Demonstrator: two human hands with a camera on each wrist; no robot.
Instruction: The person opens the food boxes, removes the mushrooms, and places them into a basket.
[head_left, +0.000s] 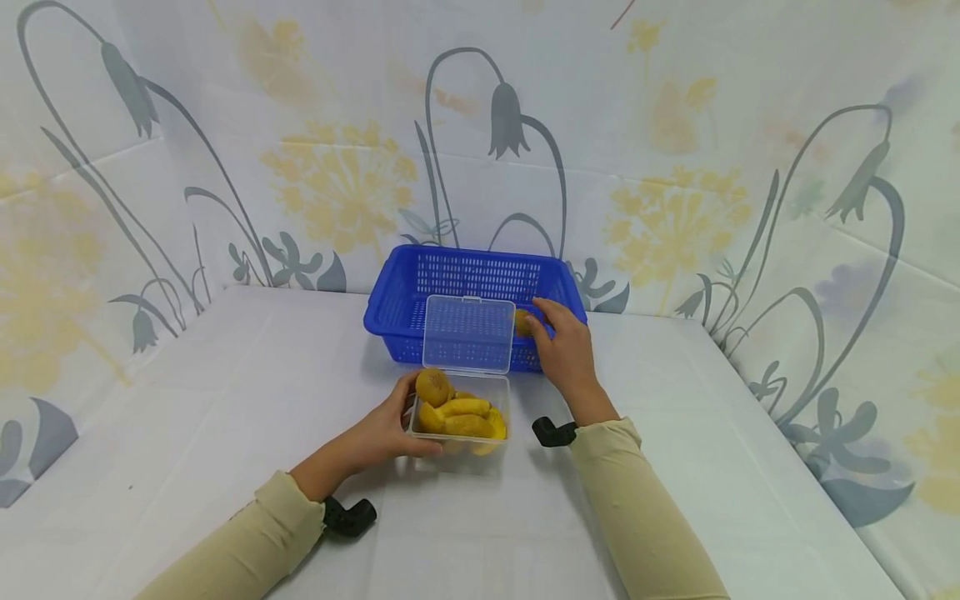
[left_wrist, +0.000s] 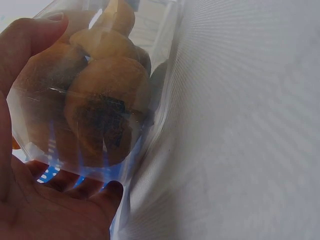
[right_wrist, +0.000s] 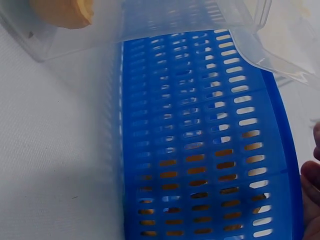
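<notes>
My left hand (head_left: 386, 429) grips a clear plastic box (head_left: 505, 400) by its left side, thumb at the near face and fingers round behind. Several yellow, banana-shaped fruits (head_left: 468, 426) fill the box, with a brown kiwi (head_left: 433, 387) on top at the left. Through the wall in the left wrist view, round brown fruits (left_wrist: 107, 95) press together. The raised clear lid (head_left: 468, 335) leans back over the basket's front. My right hand (head_left: 566, 346) reaches over the blue basket (head_left: 382, 304), its thumb and forefinger apart beside another brown fruit (head_left: 522, 323) inside.
Brown shapes show through the basket's slots (right_wrist: 195, 170) in the right wrist view. A white cloth (head_left: 285, 375) covers the table, and flower-printed curtains (head_left: 480, 167) rise behind and at both sides. Black wrist mounts (head_left: 553, 432) stick out below the sleeves.
</notes>
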